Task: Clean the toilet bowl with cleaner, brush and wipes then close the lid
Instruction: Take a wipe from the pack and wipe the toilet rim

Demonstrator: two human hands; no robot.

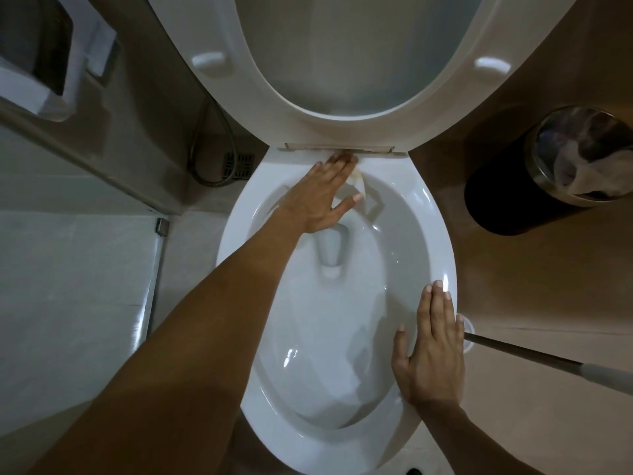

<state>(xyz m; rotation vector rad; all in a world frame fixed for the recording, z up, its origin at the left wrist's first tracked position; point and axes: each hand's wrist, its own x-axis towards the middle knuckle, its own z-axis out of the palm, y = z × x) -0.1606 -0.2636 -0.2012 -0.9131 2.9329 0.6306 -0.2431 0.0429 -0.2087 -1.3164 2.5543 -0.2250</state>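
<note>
The white toilet bowl (424,214) fills the middle of the view, with its seat and lid (212,46) raised upright behind it. My left hand (322,193) reaches to the back rim near the hinge and presses a white wipe (358,186) flat against the porcelain with straight fingers. My right hand (430,351) lies flat on the right side of the rim, fingers straight, holding nothing. A grey brush handle (534,354) slants across the floor to the right of the bowl.
A dark round waste bin (507,200) with crumpled paper inside stands at the right. A spray hose (219,159) and a floor drain (238,164) sit left of the bowl. A glass shower panel (154,289) runs along the left.
</note>
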